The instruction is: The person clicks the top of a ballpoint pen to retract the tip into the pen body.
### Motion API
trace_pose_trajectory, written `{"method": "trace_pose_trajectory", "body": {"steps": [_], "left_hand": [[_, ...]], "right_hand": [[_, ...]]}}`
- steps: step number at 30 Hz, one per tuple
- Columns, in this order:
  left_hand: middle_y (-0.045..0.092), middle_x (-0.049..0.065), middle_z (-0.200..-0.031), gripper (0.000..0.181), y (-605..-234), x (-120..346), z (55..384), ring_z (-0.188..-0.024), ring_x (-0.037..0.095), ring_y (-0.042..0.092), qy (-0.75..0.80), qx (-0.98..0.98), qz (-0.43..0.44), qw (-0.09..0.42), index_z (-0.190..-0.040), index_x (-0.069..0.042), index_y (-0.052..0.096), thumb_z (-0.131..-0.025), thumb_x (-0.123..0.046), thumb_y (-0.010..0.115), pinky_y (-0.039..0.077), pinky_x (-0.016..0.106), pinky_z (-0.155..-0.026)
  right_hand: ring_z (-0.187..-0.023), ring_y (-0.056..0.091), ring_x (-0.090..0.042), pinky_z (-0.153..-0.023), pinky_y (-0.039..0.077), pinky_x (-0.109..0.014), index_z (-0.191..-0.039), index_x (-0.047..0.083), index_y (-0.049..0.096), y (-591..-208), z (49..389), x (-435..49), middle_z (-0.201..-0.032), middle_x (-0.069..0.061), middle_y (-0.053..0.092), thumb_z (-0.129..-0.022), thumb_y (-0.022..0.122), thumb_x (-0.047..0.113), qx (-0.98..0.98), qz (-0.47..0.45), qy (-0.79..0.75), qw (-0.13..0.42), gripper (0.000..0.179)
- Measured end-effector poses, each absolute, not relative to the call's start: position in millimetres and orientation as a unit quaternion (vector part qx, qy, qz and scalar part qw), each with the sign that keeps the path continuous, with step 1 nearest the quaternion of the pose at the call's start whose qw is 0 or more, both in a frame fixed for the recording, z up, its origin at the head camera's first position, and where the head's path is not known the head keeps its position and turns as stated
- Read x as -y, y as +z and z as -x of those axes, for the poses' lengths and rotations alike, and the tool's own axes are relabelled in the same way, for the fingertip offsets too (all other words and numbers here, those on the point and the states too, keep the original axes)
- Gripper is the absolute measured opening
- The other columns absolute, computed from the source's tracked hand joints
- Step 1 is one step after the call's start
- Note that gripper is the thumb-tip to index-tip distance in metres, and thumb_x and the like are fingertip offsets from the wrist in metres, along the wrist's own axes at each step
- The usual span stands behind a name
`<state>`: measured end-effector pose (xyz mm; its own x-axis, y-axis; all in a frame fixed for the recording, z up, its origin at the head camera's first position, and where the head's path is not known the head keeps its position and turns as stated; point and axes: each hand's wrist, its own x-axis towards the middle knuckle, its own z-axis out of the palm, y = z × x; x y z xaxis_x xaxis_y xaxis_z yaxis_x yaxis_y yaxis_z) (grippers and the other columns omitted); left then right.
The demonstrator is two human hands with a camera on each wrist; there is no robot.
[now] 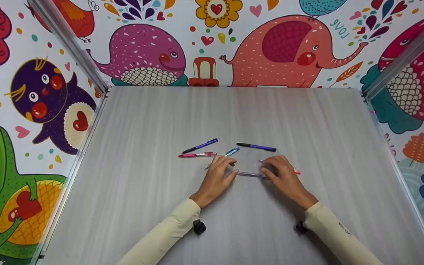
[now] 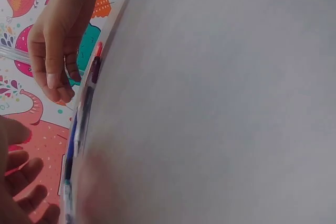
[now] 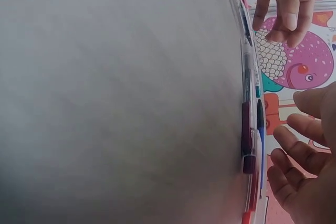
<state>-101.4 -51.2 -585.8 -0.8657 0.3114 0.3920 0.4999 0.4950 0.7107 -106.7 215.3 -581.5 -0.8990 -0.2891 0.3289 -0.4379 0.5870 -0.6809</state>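
Observation:
Between the two hands lies a clear-barrelled pen (image 1: 250, 174); its maroon cap (image 3: 247, 135) shows in the right wrist view. My left hand (image 1: 215, 178) is just left of it, fingers loosely bent, above a light blue pen (image 1: 232, 151) that it partly covers in the head view. On the other side my right hand (image 1: 287, 180) hovers with relaxed fingers over a pen with a red end (image 1: 297, 172), whose middle is hidden. Both wrist views show fingers spread apart and holding nothing. Whether any fingertip touches a pen is unclear.
Beyond the hands lie a pink pen (image 1: 197, 155), a blue-and-black pen (image 1: 200, 146) and a second blue-and-black pen (image 1: 257, 147). The grey table (image 1: 142, 121) has metal side rails, and walls with cartoon animals surround it.

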Motion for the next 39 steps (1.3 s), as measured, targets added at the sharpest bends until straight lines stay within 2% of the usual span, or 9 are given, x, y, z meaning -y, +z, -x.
{"method": "trace_pose_trajectory", "body": {"steps": [7,13,19,24,30,39], "left_hand": [[0.067,0.009,-0.113,0.027,-583,62,99,-0.114,0.018,0.052,-0.462,0.854,0.212,0.11,-0.119,-0.003,0.067,-0.095,-0.014,0.072,0.047,0.037,-0.097],[0.066,0.006,-0.116,0.025,-586,71,96,-0.119,0.019,0.051,-0.462,0.856,0.198,0.119,-0.117,-0.003,0.067,-0.094,-0.013,0.072,0.046,0.04,-0.101],[0.065,0.004,-0.117,0.024,-591,80,94,-0.114,0.02,0.051,-0.466,0.856,0.175,0.144,-0.114,-0.003,0.068,-0.092,-0.01,0.074,0.048,0.037,-0.095],[0.065,0.003,-0.119,0.025,-593,86,93,-0.115,0.019,0.05,-0.464,0.861,0.148,0.149,-0.115,-0.003,0.069,-0.092,-0.009,0.075,0.047,0.035,-0.096],[0.066,0.003,-0.117,0.027,-596,89,95,-0.114,0.02,0.051,-0.444,0.876,0.114,0.148,-0.114,-0.003,0.069,-0.09,-0.011,0.077,0.044,0.038,-0.097],[0.067,0.002,-0.115,0.027,-600,91,96,-0.112,0.021,0.052,-0.422,0.887,0.107,0.151,-0.113,-0.004,0.071,-0.089,-0.013,0.078,0.043,0.04,-0.096]], "right_hand": [[-0.108,0.055,-0.017,-0.092,0.044,-0.024,-0.113,0.006,0.072,-579,117,-207,-0.111,0.001,0.069,-0.092,0.075,0.013,0.877,-0.188,0.436,0.068,0.022],[-0.107,0.058,-0.017,-0.088,0.049,-0.021,-0.114,0.005,0.071,-579,123,-200,-0.111,0.0,0.067,-0.093,0.074,0.014,0.871,-0.181,0.452,0.065,0.023],[-0.11,0.056,-0.016,-0.091,0.052,-0.03,-0.118,0.005,0.07,-578,126,-192,-0.114,-0.002,0.066,-0.095,0.072,0.017,0.872,-0.176,0.454,0.045,0.026],[-0.11,0.054,-0.016,-0.092,0.049,-0.038,-0.119,0.005,0.07,-581,129,-185,-0.115,-0.004,0.067,-0.095,0.072,0.017,0.877,-0.165,0.449,0.04,0.027],[-0.113,0.052,-0.02,-0.097,0.043,-0.042,-0.119,0.005,0.07,-582,134,-175,-0.116,-0.005,0.069,-0.094,0.073,0.018,0.884,-0.157,0.439,0.041,0.028],[-0.119,0.054,-0.025,-0.104,0.042,-0.047,-0.126,0.003,0.068,-582,138,-160,-0.123,-0.008,0.067,-0.095,0.073,0.019,0.886,-0.145,0.441,0.022,0.036]]}}
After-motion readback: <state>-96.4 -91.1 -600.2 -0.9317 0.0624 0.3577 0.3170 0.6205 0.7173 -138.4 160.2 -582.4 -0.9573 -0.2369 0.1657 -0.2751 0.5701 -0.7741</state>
